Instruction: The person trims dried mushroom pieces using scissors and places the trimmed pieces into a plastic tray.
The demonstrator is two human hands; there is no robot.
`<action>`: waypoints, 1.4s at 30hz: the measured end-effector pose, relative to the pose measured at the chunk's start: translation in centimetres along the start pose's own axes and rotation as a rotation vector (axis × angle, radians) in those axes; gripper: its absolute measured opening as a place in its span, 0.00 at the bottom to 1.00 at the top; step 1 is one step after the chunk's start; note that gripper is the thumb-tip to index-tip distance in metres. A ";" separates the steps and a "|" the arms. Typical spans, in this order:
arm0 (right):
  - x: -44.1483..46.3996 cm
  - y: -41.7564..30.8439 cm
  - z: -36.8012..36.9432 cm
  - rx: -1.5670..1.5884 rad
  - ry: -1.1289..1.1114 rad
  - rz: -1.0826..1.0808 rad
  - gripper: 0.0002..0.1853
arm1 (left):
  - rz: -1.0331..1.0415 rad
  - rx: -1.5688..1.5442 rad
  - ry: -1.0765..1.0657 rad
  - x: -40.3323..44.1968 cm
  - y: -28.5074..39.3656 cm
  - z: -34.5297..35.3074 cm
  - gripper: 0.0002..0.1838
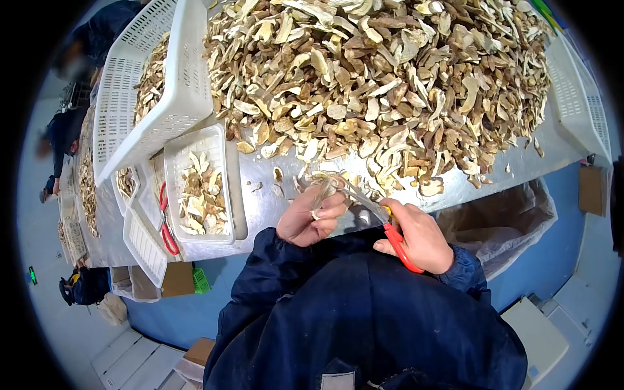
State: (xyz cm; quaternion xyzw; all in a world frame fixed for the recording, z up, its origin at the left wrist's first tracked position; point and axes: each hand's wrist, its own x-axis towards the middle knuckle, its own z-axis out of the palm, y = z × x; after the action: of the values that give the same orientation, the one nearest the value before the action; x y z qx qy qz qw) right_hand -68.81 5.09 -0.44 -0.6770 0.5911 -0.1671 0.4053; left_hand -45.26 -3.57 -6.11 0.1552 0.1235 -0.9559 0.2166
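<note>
My right hand [419,237] is closed round the handles of red-handled scissors [394,235]. Their metal blades reach left to the fingers of my left hand [309,218]. Those fingers are pinched on a pale dried mushroom slice, partly covered by the fingertips and blurred. Just beyond both hands, a large heap of dried mushroom slices [390,84] covers the metal table [260,179]. Left of my left hand, a white tray [227,188] contains some mushroom slices [203,195].
A tall white slotted basket [188,71] stands at the left, another [575,91] at the far right. A second red-handled pair of scissors [164,224] lies beside the tray. Below the table's right edge is a lined box [507,224]. Other people [62,140] are at the far left.
</note>
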 end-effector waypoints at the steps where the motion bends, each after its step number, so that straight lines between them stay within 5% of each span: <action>1: 0.1 -0.2 -0.1 -0.006 -0.012 0.011 0.38 | 0.026 0.057 0.029 0.0 -0.1 0.2 0.13; 8: -0.1 -0.2 0.6 -0.107 0.063 0.035 0.35 | 0.382 0.507 0.163 0.7 -1.9 1.7 0.13; 11: -0.3 -0.3 0.5 -0.143 0.065 0.091 0.34 | 0.437 0.968 0.220 0.1 -1.6 2.1 0.13; 20: -0.3 -0.2 0.5 -0.112 0.078 0.152 0.37 | 0.551 1.026 0.416 -0.7 -1.0 2.8 0.13; 30: 0.0 -0.7 0.4 -0.017 0.009 -0.032 0.40 | 0.360 1.209 0.430 -1.0 -2.5 3.2 0.09; 38: -0.2 0.7 3.0 -0.037 -0.077 -0.013 0.29 | 0.275 1.344 0.491 -1.8 -1.6 2.6 0.10; 41: -0.2 0.5 3.0 0.032 -0.032 -0.005 0.28 | 0.459 1.423 0.600 -3.9 -0.4 1.8 0.11; 42: -0.3 0.4 2.7 0.069 -0.014 0.011 0.28 | 0.688 1.486 0.716 -5.1 0.1 1.6 0.11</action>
State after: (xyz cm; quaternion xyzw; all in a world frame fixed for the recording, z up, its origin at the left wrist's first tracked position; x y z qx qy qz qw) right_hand -67.24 6.32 -2.38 -0.6606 0.5858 -0.1806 0.4334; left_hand -41.26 -2.29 -2.84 0.5733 -0.5209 -0.5655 0.2832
